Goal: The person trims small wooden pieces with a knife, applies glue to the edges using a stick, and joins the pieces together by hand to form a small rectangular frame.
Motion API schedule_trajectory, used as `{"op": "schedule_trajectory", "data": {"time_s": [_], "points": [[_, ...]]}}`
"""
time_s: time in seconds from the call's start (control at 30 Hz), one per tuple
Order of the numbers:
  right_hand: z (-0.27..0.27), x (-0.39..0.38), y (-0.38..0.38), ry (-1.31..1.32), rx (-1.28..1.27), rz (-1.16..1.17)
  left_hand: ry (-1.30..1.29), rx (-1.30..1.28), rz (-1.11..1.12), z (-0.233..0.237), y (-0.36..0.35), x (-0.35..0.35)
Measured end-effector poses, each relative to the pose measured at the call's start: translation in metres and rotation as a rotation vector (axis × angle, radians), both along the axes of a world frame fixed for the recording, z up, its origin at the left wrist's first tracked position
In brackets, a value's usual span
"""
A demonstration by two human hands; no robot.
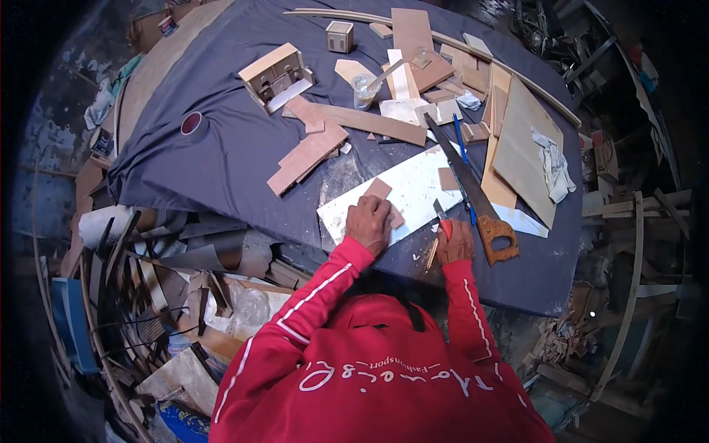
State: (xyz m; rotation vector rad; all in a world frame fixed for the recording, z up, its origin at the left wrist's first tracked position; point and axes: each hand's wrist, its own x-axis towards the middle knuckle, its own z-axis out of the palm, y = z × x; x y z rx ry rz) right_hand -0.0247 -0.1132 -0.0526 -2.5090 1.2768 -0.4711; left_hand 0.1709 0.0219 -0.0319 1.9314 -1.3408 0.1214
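Note:
My left hand (369, 224) presses a small reddish-brown piece of thin wood (379, 188) down on a white board (417, 184); its fingers are bent over the piece and partly hide it. A knife (440, 210) with a red handle is in my closed right hand (456, 243), its blade pointing up over the board's right end. On the same board, a small wooden square (447, 178) lies apart from both hands. Right of my right hand rests a handsaw (474, 188) with a wooden handle. Beside the saw blade is a blue pen-like stick (459, 138).
Plywood sheets (528, 151), strips and offcuts (314, 159) cover much of the dark cloth (236, 162). Farther back stand a plastic cup (364, 92), a small wooden cabinet model (277, 76) and a wooden box (340, 37). Scrap wood (185, 384) is heaped at lower left.

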Motion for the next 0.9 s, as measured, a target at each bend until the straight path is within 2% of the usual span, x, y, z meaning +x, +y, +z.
{"op": "schedule_trajectory", "data": {"time_s": [0.13, 0.17, 0.27, 0.3, 0.4, 0.5, 0.6, 0.67, 0.7, 0.8, 0.9], "points": [[-0.008, -0.006, -0.005, 0.012, -0.027, -0.025, -0.125, 0.196, -0.005, -0.010, -0.021, -0.008], [-0.007, -0.007, -0.005, 0.028, -0.012, -0.042, -0.093, 0.140, 0.011, -0.016, -0.022, -0.007], [-0.003, -0.006, -0.009, 0.059, 0.036, -0.049, 0.045, 0.139, 0.282, 0.004, -0.012, -0.005], [0.001, -0.007, -0.009, 0.071, 0.055, -0.042, 0.066, 0.248, 0.334, 0.002, -0.011, -0.002], [0.019, -0.006, -0.006, 0.082, 0.019, -0.017, -0.059, 0.406, 0.355, -0.005, -0.015, 0.001], [0.028, -0.005, -0.011, -0.027, -0.121, 0.032, -0.108, 0.456, 0.372, -0.017, -0.020, 0.010], [0.039, 0.007, -0.020, -0.172, 0.001, 0.219, -0.075, 0.547, 0.417, -0.011, -0.031, 0.012], [0.032, 0.025, -0.026, -0.199, -0.012, 0.330, -0.033, 0.596, 0.422, -0.006, -0.037, 0.020], [0.031, 0.035, -0.026, -0.197, 0.019, 0.364, -0.078, 0.515, 0.484, -0.035, -0.041, 0.031], [0.028, 0.061, -0.017, -0.093, 0.073, 0.380, 0.048, 0.337, 0.504, -0.037, -0.048, 0.041], [0.018, 0.074, -0.019, -0.056, 0.096, 0.402, 0.126, 0.142, 0.376, -0.029, -0.049, 0.046]]}}
